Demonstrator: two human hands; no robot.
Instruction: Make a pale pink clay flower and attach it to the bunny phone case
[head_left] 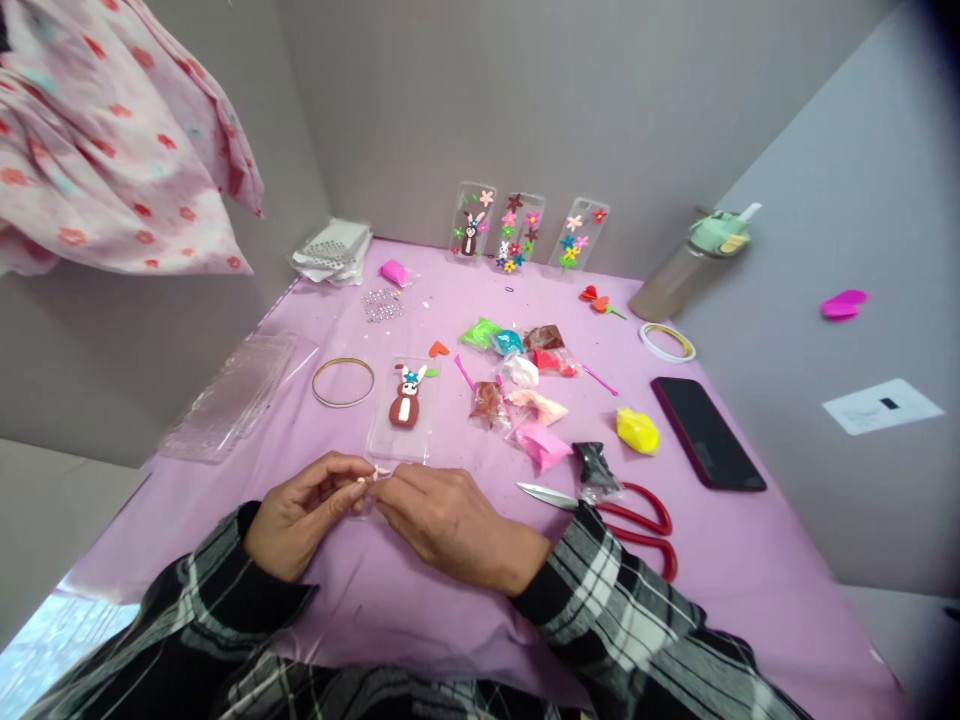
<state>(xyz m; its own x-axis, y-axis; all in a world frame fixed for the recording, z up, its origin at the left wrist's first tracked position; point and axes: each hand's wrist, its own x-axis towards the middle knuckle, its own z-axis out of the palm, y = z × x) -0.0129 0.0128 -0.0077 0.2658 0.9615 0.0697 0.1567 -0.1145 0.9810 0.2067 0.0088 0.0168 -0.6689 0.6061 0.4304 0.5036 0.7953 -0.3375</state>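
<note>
My left hand (306, 510) and my right hand (457, 520) meet at the near edge of the purple table (750, 570). Their fingertips pinch a tiny pale pink piece of clay (379, 473) between them. Just beyond the fingers lies a clear phone case (405, 412) bearing a brown clay rabbit. To the right of it sit several small bags of coloured clay (517, 385).
Red-handled scissors (630, 515) lie right of my right hand, with a yellow clay lump (637, 430) and a dark phone (706, 432) beyond. Three decorated cases (517, 230) lean on the back wall. A thin ring (343, 381) and a clear tray (232, 395) lie left.
</note>
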